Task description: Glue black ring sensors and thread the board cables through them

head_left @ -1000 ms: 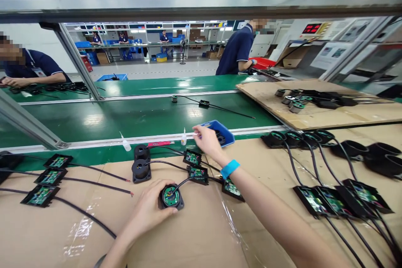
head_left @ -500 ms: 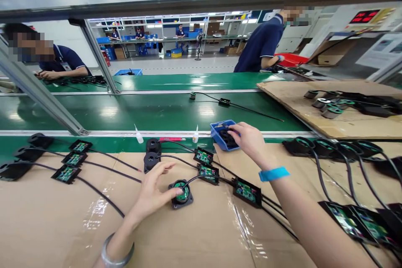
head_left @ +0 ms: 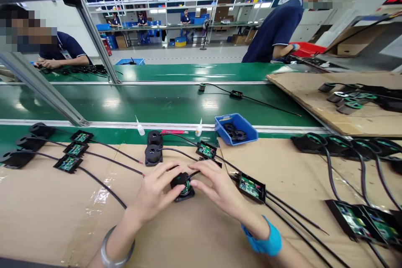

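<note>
The left hand [head_left: 155, 190] and the right hand [head_left: 216, 186] are close together on the cardboard sheet [head_left: 78, 226] and hold a round black housing [head_left: 179, 180] from two sides. The fingers of both hands are bent around it, grasping it, not released. Its green circuit board [head_left: 187, 188] shows only a little between the hands. From the housing, a blue plastic tray [head_left: 235, 137] with black rings lies at 1 o'clock, a black ring unit [head_left: 153, 154] stands at 11 o'clock, and a cased circuit board [head_left: 251, 187] lies at 3 o'clock — just beside the right hand.
</note>
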The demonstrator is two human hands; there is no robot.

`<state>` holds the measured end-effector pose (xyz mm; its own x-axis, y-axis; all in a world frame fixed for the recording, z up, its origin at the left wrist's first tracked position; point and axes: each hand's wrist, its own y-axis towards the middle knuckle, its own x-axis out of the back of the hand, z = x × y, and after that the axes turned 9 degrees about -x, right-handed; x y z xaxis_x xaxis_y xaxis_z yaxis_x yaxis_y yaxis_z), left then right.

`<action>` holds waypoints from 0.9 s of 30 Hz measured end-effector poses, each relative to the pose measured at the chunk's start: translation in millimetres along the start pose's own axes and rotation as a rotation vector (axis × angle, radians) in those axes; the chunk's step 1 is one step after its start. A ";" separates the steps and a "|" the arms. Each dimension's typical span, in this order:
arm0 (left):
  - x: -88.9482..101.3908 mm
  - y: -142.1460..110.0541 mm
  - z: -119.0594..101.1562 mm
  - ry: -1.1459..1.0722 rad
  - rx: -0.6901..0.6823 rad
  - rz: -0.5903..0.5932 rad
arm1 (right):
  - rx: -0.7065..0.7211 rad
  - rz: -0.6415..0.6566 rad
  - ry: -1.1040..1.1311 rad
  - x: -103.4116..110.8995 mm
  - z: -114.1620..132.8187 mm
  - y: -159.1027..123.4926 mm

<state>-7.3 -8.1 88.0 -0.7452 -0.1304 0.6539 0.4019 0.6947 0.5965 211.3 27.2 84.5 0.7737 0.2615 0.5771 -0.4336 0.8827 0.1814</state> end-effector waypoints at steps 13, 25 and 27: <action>0.9 -5.1 -6.7 0.030 0.089 0.159 | 0.148 -0.096 -0.293 -7.9 -25.4 -18.6; 2.2 1.4 -10.1 0.134 -0.105 0.144 | 0.189 -0.259 -0.324 -13.1 -16.3 -25.0; 2.3 3.1 -10.5 0.150 -0.118 0.148 | 0.187 -0.268 -0.323 -13.7 -16.3 -25.5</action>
<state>-2.2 -13.6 96.3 -0.5895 -0.1428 0.7951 0.5673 0.6274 0.5334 219.3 7.5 59.1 0.6990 -0.1276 0.7037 -0.3372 0.8089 0.4816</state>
